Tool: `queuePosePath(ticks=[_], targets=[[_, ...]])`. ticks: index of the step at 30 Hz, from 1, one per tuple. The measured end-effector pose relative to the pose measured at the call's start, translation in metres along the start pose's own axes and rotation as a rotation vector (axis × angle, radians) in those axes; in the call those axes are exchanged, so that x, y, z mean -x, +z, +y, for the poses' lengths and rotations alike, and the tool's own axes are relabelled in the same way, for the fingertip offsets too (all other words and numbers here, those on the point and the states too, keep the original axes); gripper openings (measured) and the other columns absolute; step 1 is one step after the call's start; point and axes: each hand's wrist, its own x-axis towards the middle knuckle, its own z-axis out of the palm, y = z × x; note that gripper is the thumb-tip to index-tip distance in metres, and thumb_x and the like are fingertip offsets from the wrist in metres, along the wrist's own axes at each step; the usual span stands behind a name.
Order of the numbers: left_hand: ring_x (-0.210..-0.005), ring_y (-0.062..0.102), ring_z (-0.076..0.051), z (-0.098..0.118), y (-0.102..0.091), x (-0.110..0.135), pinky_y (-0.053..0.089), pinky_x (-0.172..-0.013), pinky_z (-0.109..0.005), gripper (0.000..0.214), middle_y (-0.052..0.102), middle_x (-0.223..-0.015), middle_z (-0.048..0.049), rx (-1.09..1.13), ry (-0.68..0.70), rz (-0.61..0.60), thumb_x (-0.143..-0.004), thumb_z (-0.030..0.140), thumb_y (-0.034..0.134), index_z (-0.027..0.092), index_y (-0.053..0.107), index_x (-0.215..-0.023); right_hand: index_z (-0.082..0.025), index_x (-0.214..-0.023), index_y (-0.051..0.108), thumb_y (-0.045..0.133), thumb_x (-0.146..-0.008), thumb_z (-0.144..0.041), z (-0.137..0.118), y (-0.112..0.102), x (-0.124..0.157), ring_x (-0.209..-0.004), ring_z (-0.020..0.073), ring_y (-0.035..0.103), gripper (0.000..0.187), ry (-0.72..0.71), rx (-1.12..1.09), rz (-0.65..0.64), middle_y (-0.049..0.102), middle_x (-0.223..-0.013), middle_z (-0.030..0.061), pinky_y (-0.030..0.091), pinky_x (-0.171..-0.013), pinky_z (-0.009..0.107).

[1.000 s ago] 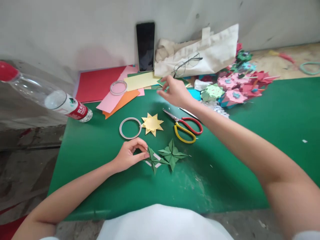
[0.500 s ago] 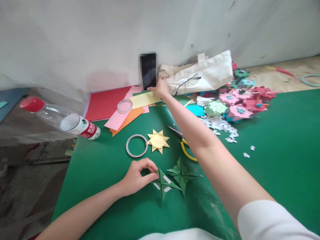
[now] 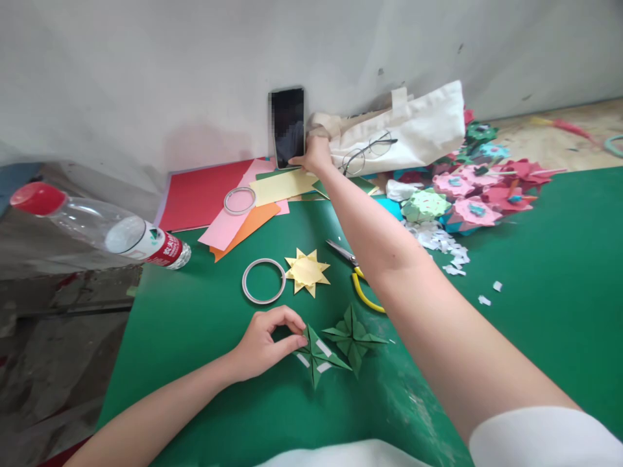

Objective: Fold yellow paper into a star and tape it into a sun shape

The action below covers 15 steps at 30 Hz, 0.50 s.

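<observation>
My left hand (image 3: 267, 340) rests on the green mat (image 3: 204, 350), thumb and fingers pinching a point of a folded green paper star (image 3: 316, 355). A second green folded star (image 3: 353, 336) lies just right of it. My right hand (image 3: 315, 155) is stretched far across the mat to the wall, its fingers closed against the bottom edge of a black phone (image 3: 287, 126) that leans upright there. My right forearm covers most of the scissors (image 3: 357, 285). A yellow paper star (image 3: 306, 271) and a ring of tape (image 3: 263, 281) lie between the two hands.
Coloured paper sheets (image 3: 228, 201) with another tape ring (image 3: 239, 200) lie by the wall. A cloth bag (image 3: 403, 130) with glasses (image 3: 367, 150) on it, paper flowers (image 3: 467, 188) and white scraps (image 3: 440, 243) sit right. A plastic bottle (image 3: 107, 230) lies at the mat's left edge.
My right hand reached from above the mat to the wall and now touches the phone's lower edge. My left hand stayed pinched on the green star. The view shifted slightly.
</observation>
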Motion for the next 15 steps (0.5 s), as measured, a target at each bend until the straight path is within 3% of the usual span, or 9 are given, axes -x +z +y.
queuePosePath(ticks=[7, 15], targets=[[-0.076, 0.064, -0.011, 0.0014, -0.0001, -0.0006, 0.049, -0.071, -0.020, 0.015, 0.070, -0.081, -0.0017, -0.019, -0.002, -0.003, -0.082, 0.029, 0.072, 0.018, 0.066, -0.088, -0.011, -0.088, 0.065, 0.079, -0.074, -0.034, -0.0055, -0.0061, 0.0056, -0.082, 0.0263, 0.066, 0.031, 0.021, -0.009, -0.001, 0.067, -0.072, 0.0113, 0.055, -0.086, 0.043], [-0.079, 0.066, -0.012, 0.0002, -0.0013, 0.0005, 0.050, -0.074, -0.021, 0.016, 0.071, -0.085, -0.0029, -0.034, -0.009, -0.009, -0.083, 0.031, 0.072, 0.017, 0.066, -0.090, -0.012, -0.096, 0.064, 0.078, -0.076, -0.035, 0.0001, -0.0018, 0.0045, -0.085, 0.0256, 0.066, 0.033, 0.008, -0.015, -0.024, 0.069, -0.080, 0.0103, 0.055, -0.082, 0.041]])
